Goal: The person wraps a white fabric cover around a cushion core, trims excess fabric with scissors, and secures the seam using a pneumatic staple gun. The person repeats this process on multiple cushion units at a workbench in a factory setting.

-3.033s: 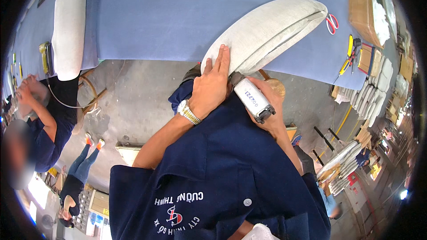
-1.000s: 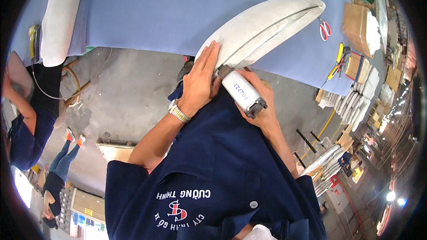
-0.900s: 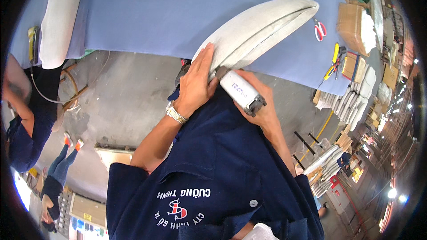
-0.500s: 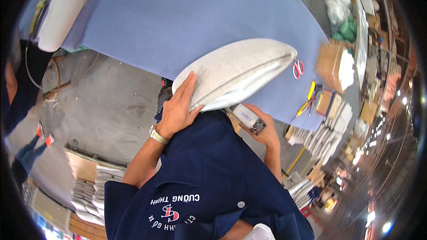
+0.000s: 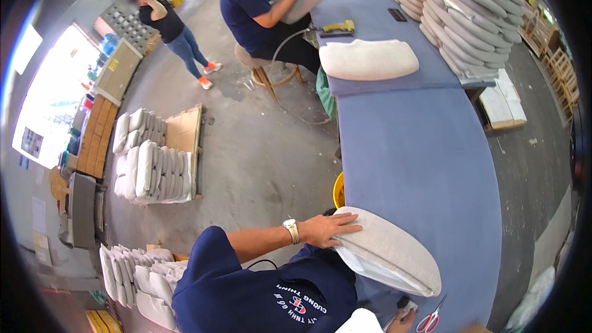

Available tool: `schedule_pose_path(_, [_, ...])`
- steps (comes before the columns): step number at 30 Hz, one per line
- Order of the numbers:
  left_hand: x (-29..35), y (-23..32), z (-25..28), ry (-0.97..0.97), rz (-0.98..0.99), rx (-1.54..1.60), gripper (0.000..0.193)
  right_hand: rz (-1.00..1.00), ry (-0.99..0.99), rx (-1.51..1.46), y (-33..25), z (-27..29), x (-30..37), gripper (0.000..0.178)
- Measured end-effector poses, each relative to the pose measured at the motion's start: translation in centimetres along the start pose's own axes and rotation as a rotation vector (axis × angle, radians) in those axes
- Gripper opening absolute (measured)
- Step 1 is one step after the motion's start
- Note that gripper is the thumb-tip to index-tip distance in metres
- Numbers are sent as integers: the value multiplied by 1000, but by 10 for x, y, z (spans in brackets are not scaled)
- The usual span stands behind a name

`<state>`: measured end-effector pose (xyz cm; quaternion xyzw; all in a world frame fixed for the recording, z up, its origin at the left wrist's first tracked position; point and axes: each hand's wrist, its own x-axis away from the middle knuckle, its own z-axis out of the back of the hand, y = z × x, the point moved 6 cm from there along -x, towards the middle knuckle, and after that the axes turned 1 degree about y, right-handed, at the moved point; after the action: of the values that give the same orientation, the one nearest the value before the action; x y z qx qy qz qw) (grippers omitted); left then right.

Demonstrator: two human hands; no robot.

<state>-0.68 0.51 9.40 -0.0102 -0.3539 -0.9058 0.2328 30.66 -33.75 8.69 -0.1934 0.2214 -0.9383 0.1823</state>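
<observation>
A beige seat cushion (image 5: 394,243) with a seam and a pale underside stands tilted at the near edge of the blue-covered table (image 5: 419,154). My left hand (image 5: 333,229) lies on its left end with the fingers stretched out flat. At the lower edge, my right hand (image 5: 402,322) is partly cut off, closed around a grey and black tool that looks like a staple gun (image 5: 404,304). Red-handled scissors (image 5: 428,323) lie beside that hand, just right of it.
Another pale cushion (image 5: 370,60) and a yellow air tool (image 5: 338,27) with a hose lie farther along the table. Tall cushion stacks (image 5: 468,18) stand at its far right. A seated co-worker (image 5: 256,6) handles a cushion; another person (image 5: 176,31) stands behind. A yellow bucket (image 5: 339,191) sits under the table edge.
The view has swung toward the far end of the table. My right hand with the tool has moved from the cushion's underside to near the scissors; my left hand stays on the cushion.
</observation>
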Motion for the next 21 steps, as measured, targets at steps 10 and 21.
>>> schedule_pose_path(10, [15,36,-37,104,95,-32,81,-514,-374,-1567,-70,-108,-48,72])
schedule_pose_path(21, [-7,22,-63,18,2,486,61,208,126,-1184,-220,54,-95,73])
